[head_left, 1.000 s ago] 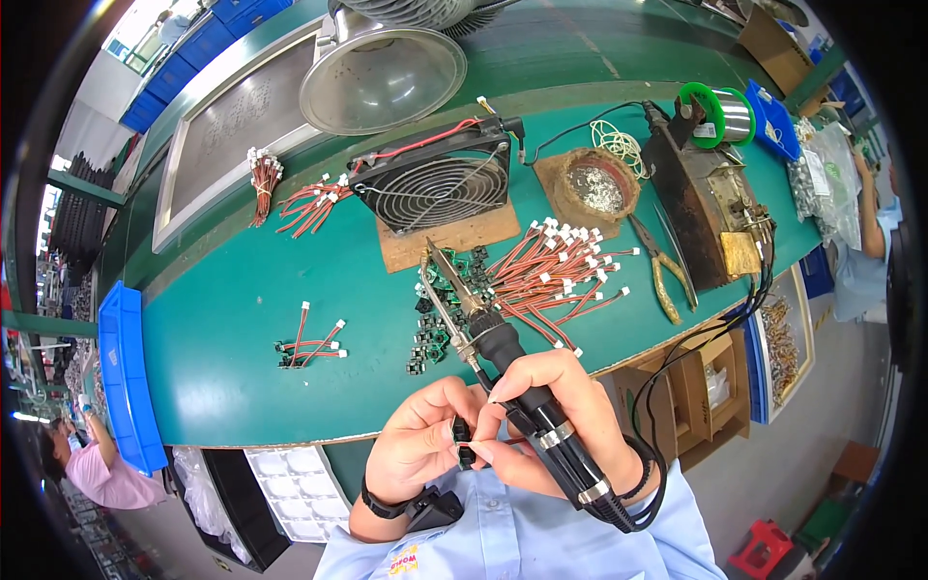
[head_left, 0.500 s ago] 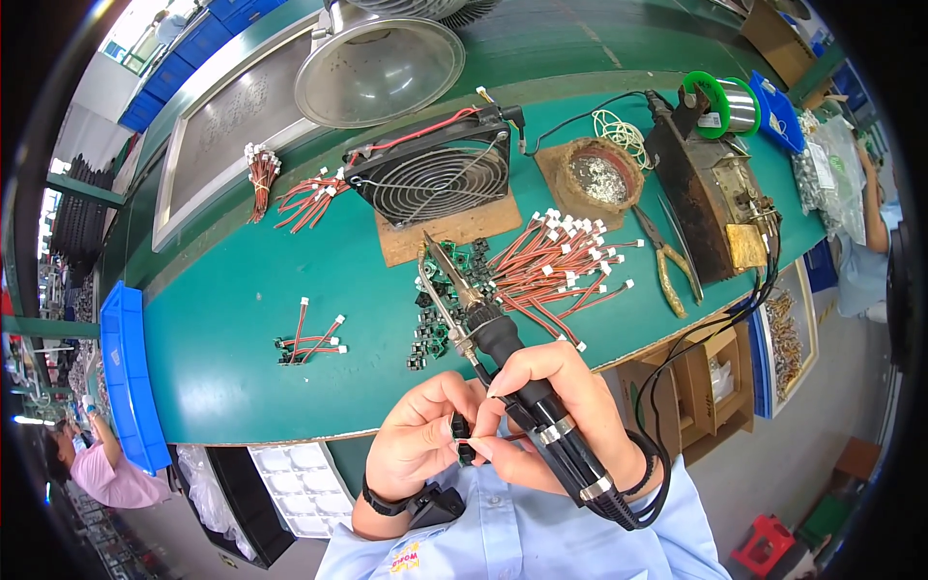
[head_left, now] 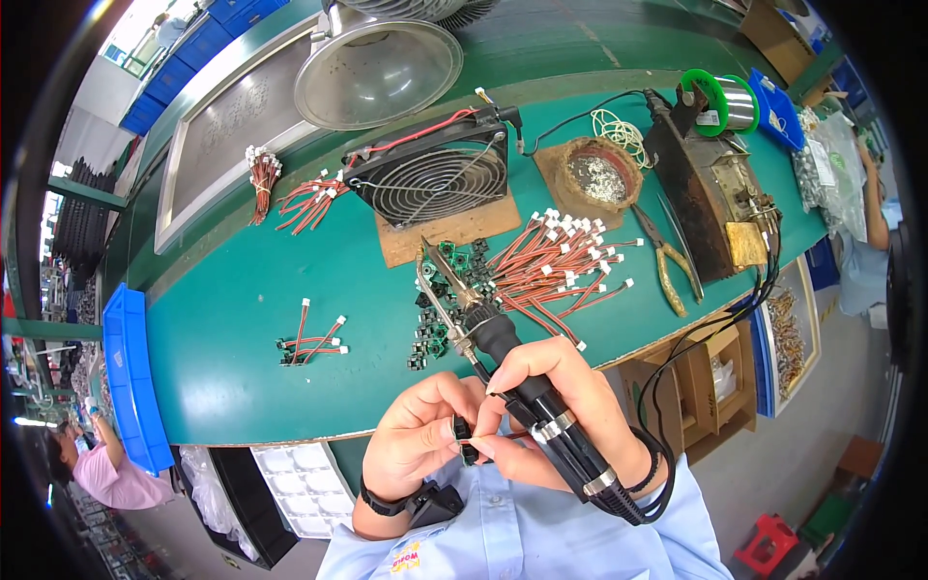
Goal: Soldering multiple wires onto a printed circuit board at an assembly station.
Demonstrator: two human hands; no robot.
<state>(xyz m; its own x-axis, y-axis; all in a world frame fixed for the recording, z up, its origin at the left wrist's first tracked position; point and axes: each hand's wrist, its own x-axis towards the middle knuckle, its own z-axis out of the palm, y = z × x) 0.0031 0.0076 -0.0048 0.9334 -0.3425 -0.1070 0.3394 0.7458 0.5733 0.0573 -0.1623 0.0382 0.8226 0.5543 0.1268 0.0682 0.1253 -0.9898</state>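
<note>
Soldering iron (head_left: 503, 353) clamped in my right hand (head_left: 556, 411), left hand (head_left: 420, 440) pinching small black part (head_left: 462, 428) and red lead just beside it. Risk: hot tip near fan (head_left: 435, 174), slip burns fingers.

We see a green-topped bench (head_left: 242, 338) carrying a black fan (head_left: 432, 174) on a brown board. Just in front of the fan lies a heap of red wires with white plugs (head_left: 556, 256), with small green-black parts (head_left: 435, 314) beside it. Left of the fan lie smaller wire bundles (head_left: 311, 340). Right of the fan sit a round rusty dish (head_left: 601, 176) and yellow-handled pliers (head_left: 667, 256).
</note>
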